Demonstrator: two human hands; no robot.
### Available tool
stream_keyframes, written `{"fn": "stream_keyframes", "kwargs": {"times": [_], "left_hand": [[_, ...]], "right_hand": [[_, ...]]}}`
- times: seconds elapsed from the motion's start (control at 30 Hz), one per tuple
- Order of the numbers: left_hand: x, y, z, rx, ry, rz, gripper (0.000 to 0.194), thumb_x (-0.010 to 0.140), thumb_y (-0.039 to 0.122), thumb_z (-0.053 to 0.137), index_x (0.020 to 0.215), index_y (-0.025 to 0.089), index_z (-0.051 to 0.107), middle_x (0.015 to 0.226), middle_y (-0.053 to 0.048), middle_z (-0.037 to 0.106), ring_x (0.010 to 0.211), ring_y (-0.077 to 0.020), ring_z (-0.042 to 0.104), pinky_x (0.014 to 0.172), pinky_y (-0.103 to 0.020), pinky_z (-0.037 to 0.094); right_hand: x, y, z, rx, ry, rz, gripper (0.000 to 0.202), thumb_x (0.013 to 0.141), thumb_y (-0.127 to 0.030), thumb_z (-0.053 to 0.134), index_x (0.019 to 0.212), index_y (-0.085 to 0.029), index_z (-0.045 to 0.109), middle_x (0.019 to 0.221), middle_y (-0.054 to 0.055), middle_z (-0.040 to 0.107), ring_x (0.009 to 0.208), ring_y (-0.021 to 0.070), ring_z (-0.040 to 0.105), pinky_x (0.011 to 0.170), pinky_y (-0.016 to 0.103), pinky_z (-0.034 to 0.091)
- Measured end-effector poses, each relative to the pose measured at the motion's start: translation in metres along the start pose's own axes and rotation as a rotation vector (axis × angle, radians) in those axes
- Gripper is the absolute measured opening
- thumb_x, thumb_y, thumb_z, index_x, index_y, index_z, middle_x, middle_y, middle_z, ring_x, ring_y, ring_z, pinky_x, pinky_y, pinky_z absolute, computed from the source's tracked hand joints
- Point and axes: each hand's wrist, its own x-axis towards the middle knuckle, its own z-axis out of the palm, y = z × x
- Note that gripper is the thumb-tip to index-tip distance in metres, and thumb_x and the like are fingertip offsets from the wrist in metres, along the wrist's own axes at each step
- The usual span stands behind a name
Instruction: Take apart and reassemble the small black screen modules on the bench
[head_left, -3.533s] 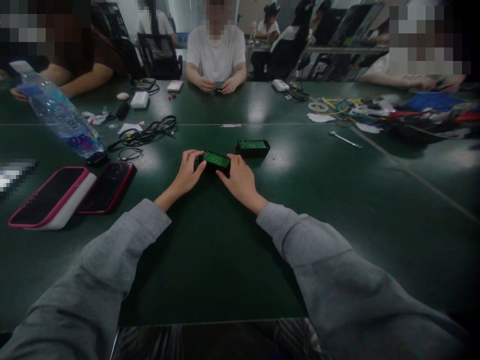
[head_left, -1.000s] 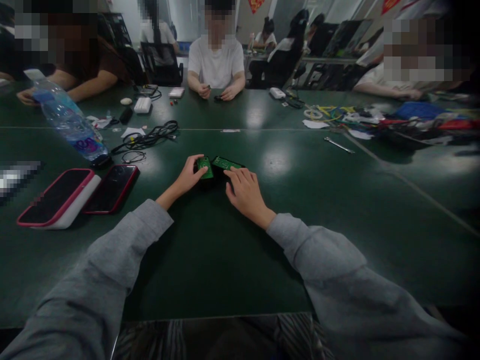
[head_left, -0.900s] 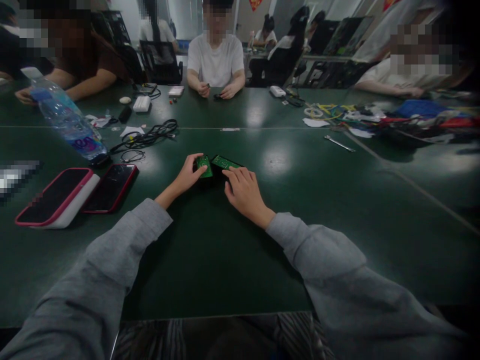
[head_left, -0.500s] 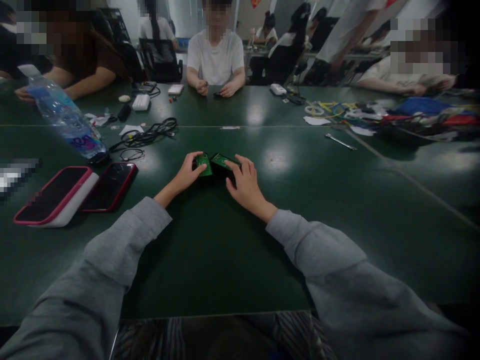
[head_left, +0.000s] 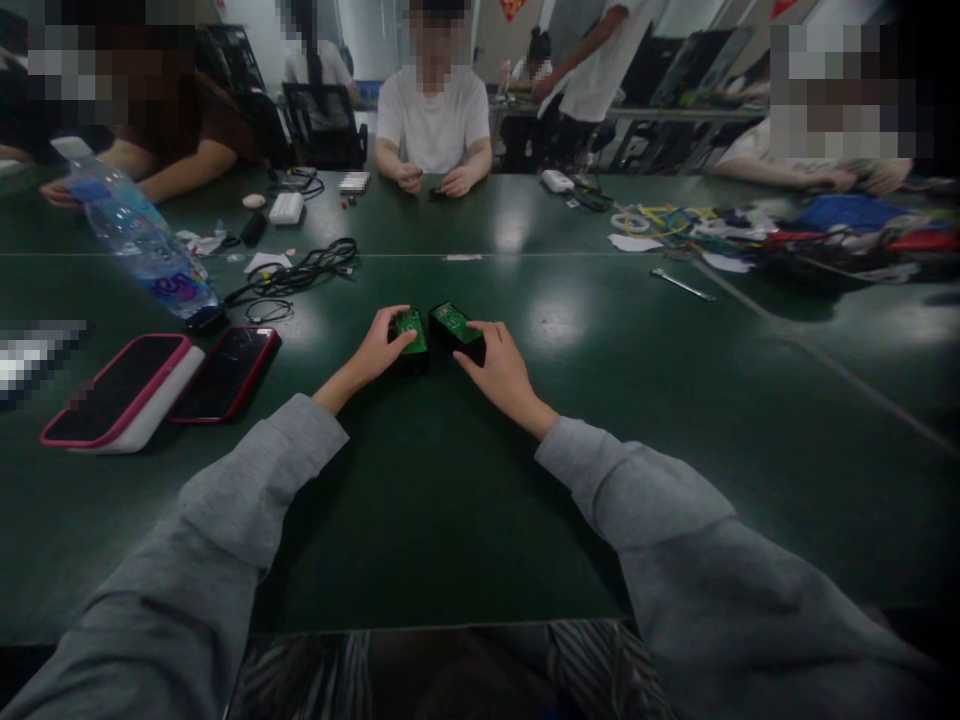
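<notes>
**Left hand (head_left: pixel 373 350) and right hand (head_left: pixel 504 372), both gripping!**

Here's the left hand, closed round the left-hand black rectangular box with a green circuit board on top (head_left: pixel 410 338), thumb laid over the board. And over on the other side, the right hand has the right-hand black rectangular box with a green circuit board on top (head_left: pixel 455 325) by its near end, fingers at the top edge, thumb low on the near side. Boards face up on both, and the pair sit close together at the middle of the dark green table (head_left: pixel 435 500), a narrow gap between them. The right-hand one runs at a slant, its near end turned to the right. Whether either is slightly lifted, you cannot tell.

Moving out left: a black phone with a red edge (head_left: pixel 227 375), and just beside it a pink-rimmed black-screened device with a white side (head_left: pixel 120 392). Beyond them, a clear plastic bottle with a purple-marked label (head_left: pixel 142 240), and near that a coiled black cable (head_left: pixel 304 268). Swing right, and there's a slim silver wrench (head_left: pixel 682 285), short of a tangle of coloured cables (head_left: pixel 667 220). Straight across, a person in a white T-shirt (head_left: pixel 433 120) has both hands low at the far edge.
</notes>
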Motion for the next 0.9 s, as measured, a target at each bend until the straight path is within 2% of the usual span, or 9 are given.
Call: {"fn": "stream_keyframes", "kwargs": {"times": [0.1, 0.2, 0.33, 0.43, 0.53, 0.63, 0.73, 0.9], "left_hand": [[-0.001, 0.002, -0.001, 0.002, -0.006, 0.005, 0.046, 0.087, 0.038, 0.061, 0.13, 0.024, 0.049, 0.132, -0.012, 0.053, 0.123, -0.0273, 0.052, 0.107, -0.05, 0.043], [-0.001, 0.005, -0.001, 0.015, -0.026, -0.006, 0.048, 0.087, 0.038, 0.06, 0.131, 0.023, 0.048, 0.133, -0.012, 0.052, 0.125, -0.028, 0.051, 0.108, -0.05, 0.043], [-0.001, 0.008, -0.002, 0.016, -0.036, -0.013, 0.048, 0.086, 0.038, 0.06, 0.13, 0.022, 0.048, 0.133, -0.012, 0.053, 0.124, -0.028, 0.051, 0.107, -0.049, 0.044], [-0.002, 0.012, -0.002, 0.016, -0.057, -0.009, 0.047, 0.087, 0.038, 0.06, 0.13, 0.023, 0.049, 0.132, -0.012, 0.054, 0.124, -0.0276, 0.052, 0.107, -0.048, 0.044], [-0.004, 0.017, -0.002, 0.019, -0.07, 0.0, 0.046, 0.087, 0.038, 0.06, 0.13, 0.023, 0.049, 0.13, -0.012, 0.055, 0.123, -0.0272, 0.052, 0.107, -0.047, 0.044], [-0.004, 0.018, -0.003, 0.029, -0.07, 0.012, 0.047, 0.087, 0.039, 0.061, 0.13, 0.023, 0.05, 0.13, -0.012, 0.055, 0.123, -0.0273, 0.052, 0.106, -0.047, 0.044], [-0.005, 0.019, -0.003, 0.063, -0.064, 0.02, 0.048, 0.085, 0.041, 0.062, 0.128, 0.022, 0.051, 0.132, -0.013, 0.053, 0.122, -0.0281, 0.052, 0.106, -0.048, 0.044], [-0.005, 0.02, -0.002, 0.047, -0.059, 0.003, 0.05, 0.084, 0.042, 0.065, 0.127, 0.022, 0.052, 0.132, -0.013, 0.054, 0.119, -0.0271, 0.054, 0.103, -0.046, 0.046]], "right_hand": [[-0.001, -0.006, -0.002, 0.061, -0.131, -0.1, 0.053, 0.09, -0.036, 0.066, 0.136, -0.02, 0.046, 0.123, 0.012, 0.054, 0.112, 0.0292, 0.058, 0.094, 0.051, 0.055], [-0.003, -0.011, -0.003, 0.006, -0.248, -0.198, 0.063, 0.091, -0.036, 0.067, 0.144, -0.019, 0.038, 0.126, 0.014, 0.054, 0.115, 0.0301, 0.056, 0.098, 0.052, 0.053], [-0.005, -0.013, -0.001, -0.02, -0.246, -0.203, 0.061, 0.094, -0.036, 0.062, 0.147, -0.021, 0.036, 0.136, 0.015, 0.049, 0.127, 0.0315, 0.051, 0.105, 0.056, 0.048], [-0.005, -0.011, 0.0, -0.02, -0.266, -0.195, 0.066, 0.095, -0.037, 0.061, 0.151, -0.021, 0.03, 0.149, 0.018, 0.04, 0.138, 0.0335, 0.042, 0.111, 0.059, 0.042], [-0.006, -0.009, 0.001, -0.02, -0.302, -0.196, 0.072, 0.095, -0.038, 0.06, 0.155, -0.02, 0.024, 0.155, 0.02, 0.032, 0.142, 0.0345, 0.036, 0.112, 0.059, 0.04], [-0.006, -0.01, 0.0, -0.009, -0.311, -0.205, 0.074, 0.096, -0.037, 0.059, 0.157, -0.025, 0.019, 0.157, 0.018, 0.03, 0.143, 0.0343, 0.035, 0.112, 0.06, 0.039], [-0.006, -0.009, 0.001, -0.009, -0.309, -0.206, 0.073, 0.095, -0.036, 0.061, 0.156, -0.028, 0.021, 0.157, 0.016, 0.03, 0.143, 0.034, 0.036, 0.112, 0.061, 0.039], [-0.004, -0.006, 0.004, -0.005, -0.302, -0.227, 0.069, 0.094, -0.032, 0.063, 0.153, -0.023, 0.028, 0.156, 0.018, 0.031, 0.143, 0.0334, 0.036, 0.112, 0.059, 0.039]]}}
